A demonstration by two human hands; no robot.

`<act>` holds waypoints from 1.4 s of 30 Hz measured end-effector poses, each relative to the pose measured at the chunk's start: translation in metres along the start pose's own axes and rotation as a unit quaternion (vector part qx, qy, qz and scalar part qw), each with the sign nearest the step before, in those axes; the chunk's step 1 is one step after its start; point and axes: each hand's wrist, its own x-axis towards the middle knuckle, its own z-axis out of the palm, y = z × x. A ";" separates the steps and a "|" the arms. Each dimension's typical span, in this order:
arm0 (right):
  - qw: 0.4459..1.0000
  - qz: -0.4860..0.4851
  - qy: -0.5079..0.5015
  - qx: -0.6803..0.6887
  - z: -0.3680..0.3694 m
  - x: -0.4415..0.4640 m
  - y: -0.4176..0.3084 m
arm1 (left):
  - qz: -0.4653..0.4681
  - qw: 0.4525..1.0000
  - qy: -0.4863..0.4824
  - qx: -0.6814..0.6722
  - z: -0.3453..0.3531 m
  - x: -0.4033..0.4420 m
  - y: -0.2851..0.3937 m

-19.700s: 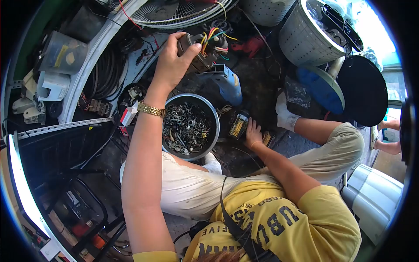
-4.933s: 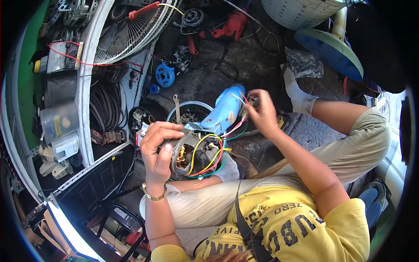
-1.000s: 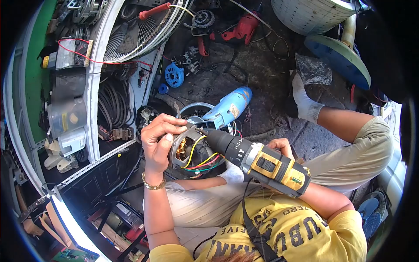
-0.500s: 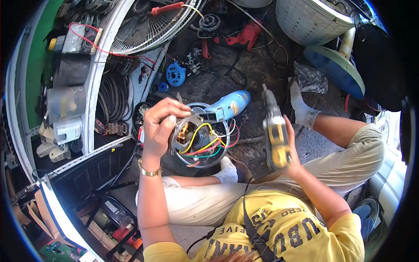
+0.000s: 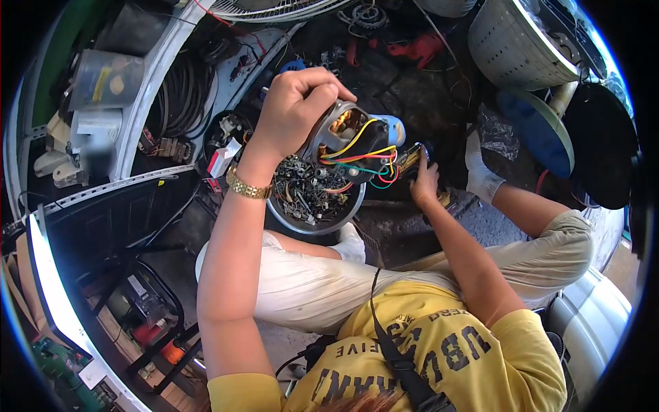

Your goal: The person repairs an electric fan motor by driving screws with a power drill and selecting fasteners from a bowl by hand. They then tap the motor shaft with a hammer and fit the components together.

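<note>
Firmly curled, the left hand (image 5: pixel 296 113) grips a grey metal motor (image 5: pixel 343 141) with coloured wires above a round metal bowl (image 5: pixel 317 231); the right hand (image 5: pixel 425 184) touches a yellow-and-black drill (image 5: pixel 410 159), its grip unclear.

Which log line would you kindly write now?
left hand holds wired motor | right hand at yellow-black tool | bowl of small parts nearby

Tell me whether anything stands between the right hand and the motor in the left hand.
Yes. The drill is at the fingers of the right hand, and loose coloured wires spread from the motor toward that side. Nothing else visible lies between them, though depth is hard to judge here.
</note>
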 end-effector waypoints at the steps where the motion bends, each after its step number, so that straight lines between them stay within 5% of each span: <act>1: 0.999 0.005 -0.008 -0.032 -0.010 0.000 -0.005 | -0.004 1.000 0.000 -0.011 0.000 0.001 0.000; 2: 0.999 0.003 -0.006 -0.036 -0.021 0.005 -0.010 | -0.009 1.000 0.000 -0.022 0.000 0.002 0.000; 4: 0.955 -0.228 0.162 0.101 -0.066 0.020 -0.034 | -0.006 1.000 0.016 -0.009 0.001 0.005 0.002; 6: 0.873 -0.327 -0.002 0.361 -0.129 0.030 -0.080 | -0.010 1.000 0.015 0.000 0.002 0.008 0.005; 8: 0.823 -0.353 -0.126 0.427 -0.182 0.008 -0.129 | -0.017 1.000 0.009 -0.007 0.004 0.011 0.006; 11: 0.835 -0.438 -0.135 0.306 -0.186 0.020 -0.151 | -0.017 1.000 0.015 0.007 0.006 0.016 0.005; 15: 0.800 -0.366 -0.296 0.373 -0.185 0.031 -0.154 | -0.021 0.999 0.012 0.023 0.005 0.019 0.004; 20: 0.822 -0.260 -0.297 0.410 -0.213 0.009 -0.164 | -0.022 0.999 0.020 0.027 0.004 0.021 0.005; 23: 0.791 -0.223 -0.325 0.469 -0.215 0.008 -0.165 | -0.021 0.999 0.029 0.020 0.003 0.023 0.001; 30: 0.840 -0.252 -0.277 0.392 -0.216 0.021 -0.157 | -0.026 0.998 0.040 0.034 0.004 0.026 0.003; 33: 0.793 -0.290 -0.325 0.425 -0.207 0.037 -0.146 | -0.018 0.998 0.044 0.036 0.003 0.027 0.002; 42: 0.834 -0.282 -0.307 0.361 -0.224 0.028 -0.133 | -0.011 0.997 0.052 0.048 0.003 0.027 -0.002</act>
